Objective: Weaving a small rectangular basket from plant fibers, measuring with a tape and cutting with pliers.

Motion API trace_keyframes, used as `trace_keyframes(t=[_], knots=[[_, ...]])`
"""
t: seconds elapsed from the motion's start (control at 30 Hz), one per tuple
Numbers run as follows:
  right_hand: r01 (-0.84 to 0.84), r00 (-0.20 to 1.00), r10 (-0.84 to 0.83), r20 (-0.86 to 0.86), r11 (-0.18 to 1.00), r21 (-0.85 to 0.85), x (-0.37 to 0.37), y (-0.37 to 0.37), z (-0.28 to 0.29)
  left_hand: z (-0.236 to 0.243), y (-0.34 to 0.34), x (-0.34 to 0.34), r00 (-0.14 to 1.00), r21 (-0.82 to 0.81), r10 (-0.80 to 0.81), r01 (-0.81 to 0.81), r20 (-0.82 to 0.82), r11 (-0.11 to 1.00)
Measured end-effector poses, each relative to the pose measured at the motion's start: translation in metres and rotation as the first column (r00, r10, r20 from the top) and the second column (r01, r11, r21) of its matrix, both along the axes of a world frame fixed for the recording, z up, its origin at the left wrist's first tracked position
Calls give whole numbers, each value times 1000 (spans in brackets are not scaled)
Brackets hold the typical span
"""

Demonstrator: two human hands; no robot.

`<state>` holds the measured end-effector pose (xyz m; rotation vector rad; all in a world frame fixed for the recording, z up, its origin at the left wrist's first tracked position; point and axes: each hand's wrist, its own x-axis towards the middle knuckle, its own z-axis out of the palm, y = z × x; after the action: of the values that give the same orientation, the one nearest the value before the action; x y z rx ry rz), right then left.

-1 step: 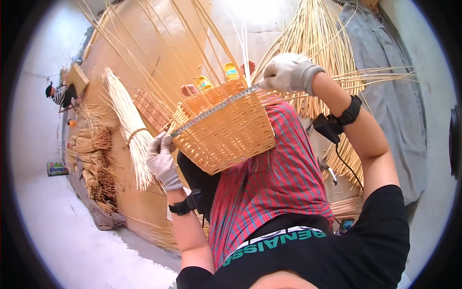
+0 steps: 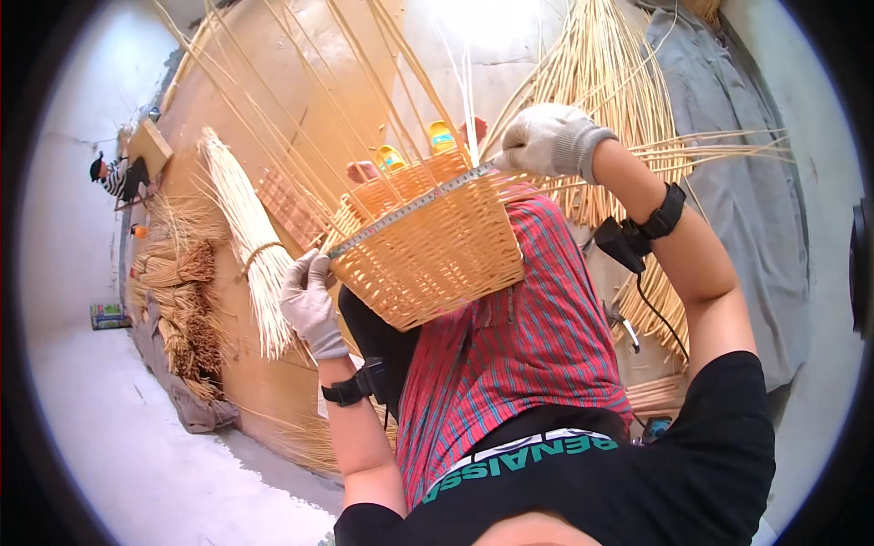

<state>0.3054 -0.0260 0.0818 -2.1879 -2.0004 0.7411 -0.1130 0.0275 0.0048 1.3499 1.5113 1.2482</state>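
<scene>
A half-woven wicker basket (image 2: 428,255) rests tilted on my lap, with long pale stakes (image 2: 305,109) rising from its far and left sides. A narrow measuring tape (image 2: 410,208) is stretched along its near upper edge. At the left corner my gloved left hand (image 2: 309,300) pinches one end of the tape between thumb and fingers. My gloved right hand (image 2: 551,141) is closed on the tape's other end at the right corner; its fingertips are partly hidden. Under the basket lies a red striped cloth (image 2: 537,355) covering my legs.
Bundled pale canes (image 2: 246,246) lie to the left, beside darker bundles (image 2: 182,291). Loose canes (image 2: 610,82) spread at the far right by a grey cloth (image 2: 728,182). Yellow slippers (image 2: 441,136) show beyond the basket. Another person (image 2: 114,177) sits far left.
</scene>
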Motion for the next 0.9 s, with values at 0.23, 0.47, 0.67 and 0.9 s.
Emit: trace_keyframes(t=[0.23, 0.47, 0.67, 0.9], knots=[[-221, 947, 320, 29, 584, 781, -16, -28, 6, -10, -7, -6, 999, 196, -35, 34, -2, 980], [-7, 709, 242, -663, 942, 337, -82, -162, -52, 9, -44, 75, 992, 452, -120, 124, -37, 883], [-562, 786, 537, -306, 827, 9, -141, -253, -86, 40, -53, 167, 551, 15, -409, 609, -727, 793], [219, 881, -69, -467, 936, 275, -70, -165, -89, 53, -51, 149, 537, 1, -461, 652, -707, 758]])
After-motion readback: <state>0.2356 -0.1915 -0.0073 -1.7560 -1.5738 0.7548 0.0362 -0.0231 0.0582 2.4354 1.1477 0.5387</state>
